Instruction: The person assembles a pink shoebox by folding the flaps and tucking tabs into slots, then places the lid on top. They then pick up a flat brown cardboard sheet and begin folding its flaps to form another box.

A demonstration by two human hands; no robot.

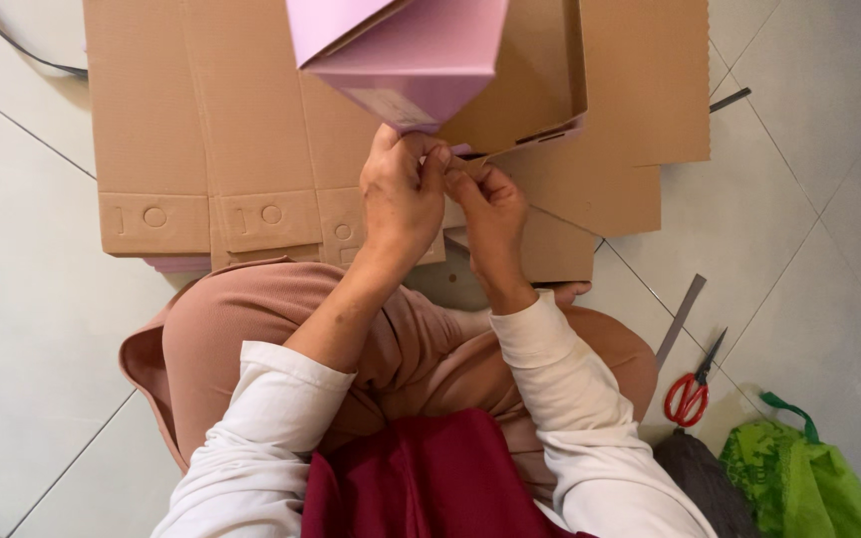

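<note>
Folding step: left hand (pixel 401 194) and right hand (pixel 490 214) pinch 1 flap of the pink carton (pixel 421 60); next, press the flap home.

both hands (pixel 403 199) (pixel 491 214) together, pinching

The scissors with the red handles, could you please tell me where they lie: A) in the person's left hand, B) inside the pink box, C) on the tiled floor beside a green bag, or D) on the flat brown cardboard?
C: the scissors lie on the tiled floor, next to the green bag, clear of both hands.
</note>
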